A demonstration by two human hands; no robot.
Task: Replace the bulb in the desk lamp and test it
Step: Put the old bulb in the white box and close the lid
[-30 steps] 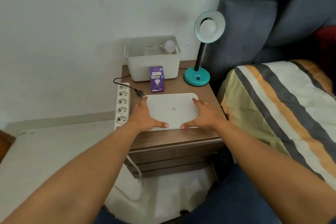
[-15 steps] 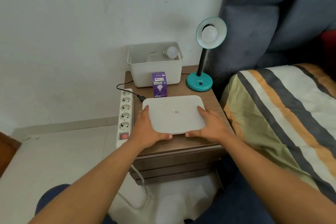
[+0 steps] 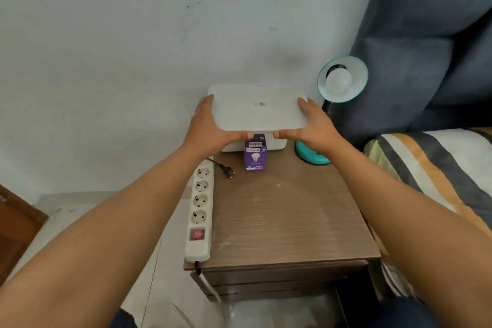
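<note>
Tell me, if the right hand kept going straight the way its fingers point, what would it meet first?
Probably the wall. The right hand, gripping the white lid, points forward past the lamp stem on its right; depth is hard to judge, so it might brush that first.

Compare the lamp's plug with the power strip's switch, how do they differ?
The plug is black and lies loose on the nightstand, in no socket; the switch is red and built into the white power strip. The plug lies by the strip's far end, the switch at its near end. Both belong to the lamp's power path.
</note>
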